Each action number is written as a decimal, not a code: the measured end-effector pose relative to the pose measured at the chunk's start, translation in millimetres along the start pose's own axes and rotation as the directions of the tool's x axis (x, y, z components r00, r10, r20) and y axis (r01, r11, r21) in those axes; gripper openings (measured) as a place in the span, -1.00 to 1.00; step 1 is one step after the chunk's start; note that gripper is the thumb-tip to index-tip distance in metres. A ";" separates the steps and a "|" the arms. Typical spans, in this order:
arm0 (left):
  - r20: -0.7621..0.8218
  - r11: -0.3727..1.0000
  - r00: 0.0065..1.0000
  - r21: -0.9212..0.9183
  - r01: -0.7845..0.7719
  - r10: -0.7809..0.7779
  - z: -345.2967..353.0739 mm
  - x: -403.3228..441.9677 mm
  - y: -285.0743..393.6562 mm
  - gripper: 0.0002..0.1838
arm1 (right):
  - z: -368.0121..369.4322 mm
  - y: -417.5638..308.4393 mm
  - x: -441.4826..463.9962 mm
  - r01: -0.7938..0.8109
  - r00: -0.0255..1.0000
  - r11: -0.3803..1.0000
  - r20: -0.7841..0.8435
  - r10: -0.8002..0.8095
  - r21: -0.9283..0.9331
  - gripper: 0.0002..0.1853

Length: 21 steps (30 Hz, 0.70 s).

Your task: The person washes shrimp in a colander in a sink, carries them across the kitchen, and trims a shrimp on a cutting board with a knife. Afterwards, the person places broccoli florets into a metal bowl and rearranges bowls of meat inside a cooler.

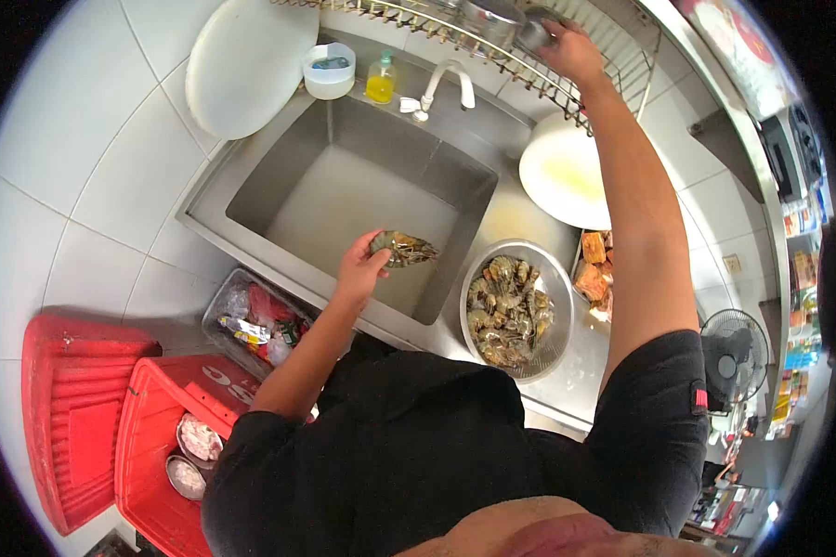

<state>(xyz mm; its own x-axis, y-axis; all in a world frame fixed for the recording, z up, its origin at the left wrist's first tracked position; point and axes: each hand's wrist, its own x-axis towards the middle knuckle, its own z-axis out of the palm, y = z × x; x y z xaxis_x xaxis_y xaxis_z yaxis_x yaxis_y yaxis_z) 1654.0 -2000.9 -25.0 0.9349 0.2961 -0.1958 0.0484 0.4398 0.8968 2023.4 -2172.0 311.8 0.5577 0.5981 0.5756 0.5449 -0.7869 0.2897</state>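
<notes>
From my remote seat, I see the left hand (366, 265) pinching a prawn (403, 249) over the sink (344, 190). The right hand (574, 56) is up at the rack (503, 63), by a blurred metal cup (535, 33); I cannot tell its hold. On the desk (581, 371), a colander (560, 339) of prawns (506, 316) sits near a white bowl (562, 172). Soap (381, 86) stands beside the tap (446, 79).

A stainless-steel counter (508, 212) with a sunken sink basin (344, 213) runs along the tiled wall. Along its back edge stand a white tub (330, 82), a pump bottle of yellow liquid (381, 84) and a white faucet (448, 78). To the right of the basin sit a metal colander (561, 336) of shrimp (506, 306), a large white round piece (559, 167) and, partly hidden by an arm, a container of orange-brown chunks (593, 274).
</notes>
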 end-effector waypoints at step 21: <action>-0.062 0.998 0.997 -0.041 0.038 -0.041 -8.8 3.8 27.8 -0.58 | -50.7 -6.9 19.4 0.255 0.956 0.967 0.155 -0.249 -0.018 -0.38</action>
<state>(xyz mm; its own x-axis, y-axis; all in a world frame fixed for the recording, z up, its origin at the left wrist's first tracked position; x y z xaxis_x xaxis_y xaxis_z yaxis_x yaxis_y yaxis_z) 1655.8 -1980.1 -4.3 0.9087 0.3297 -0.2562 0.0698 0.4849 0.8718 1998.6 -2162.7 359.8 0.4943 0.7913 0.3599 0.6579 -0.6111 0.4401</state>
